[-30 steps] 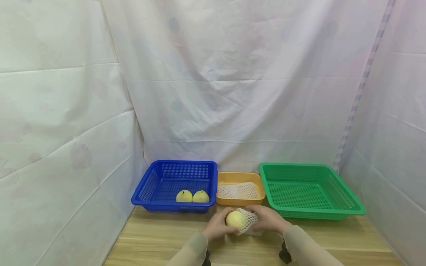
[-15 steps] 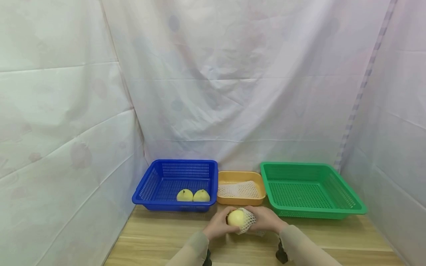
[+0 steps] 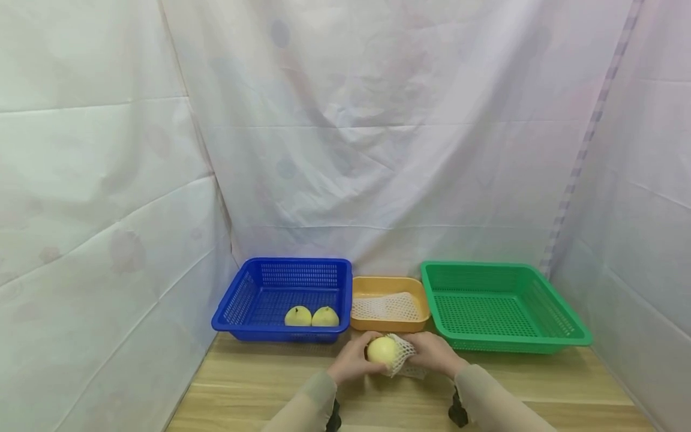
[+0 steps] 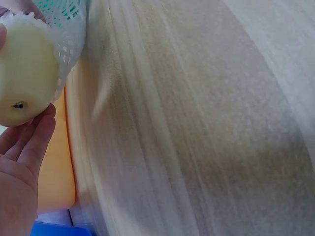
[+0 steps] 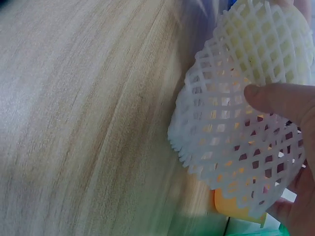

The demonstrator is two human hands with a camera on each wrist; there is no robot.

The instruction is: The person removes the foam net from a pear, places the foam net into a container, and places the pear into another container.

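Note:
Just in front of the orange tray, my left hand point(image 3: 353, 359) grips a pale yellow pear point(image 3: 381, 351) from its left side. In the left wrist view the dimpled end of the pear point(image 4: 29, 69) is bare, and fingertips support it from below. A white foam net sleeve point(image 3: 402, 353) covers the pear's right part. My right hand point(image 3: 434, 353) holds that net sleeve, the thumb lying on its outside. The right wrist view shows the net sleeve point(image 5: 231, 113) stretched over part of the pear, its loose end hanging wide past it. Some fingers are hidden behind the net.
A blue basket point(image 3: 281, 330) at the back left holds two more pears point(image 3: 298, 316). Beside it stands an orange tray point(image 3: 388, 326) with flat foam nets point(image 3: 385, 307) in it. A green basket point(image 3: 513, 343) is at the back right. White cloth point(image 3: 345, 180) hangs around the wooden table point(image 3: 259, 384).
Both hands stay in nearly the same place, still holding the pear and the net sleeve. The right hand and net shift slightly around the pear's right side.

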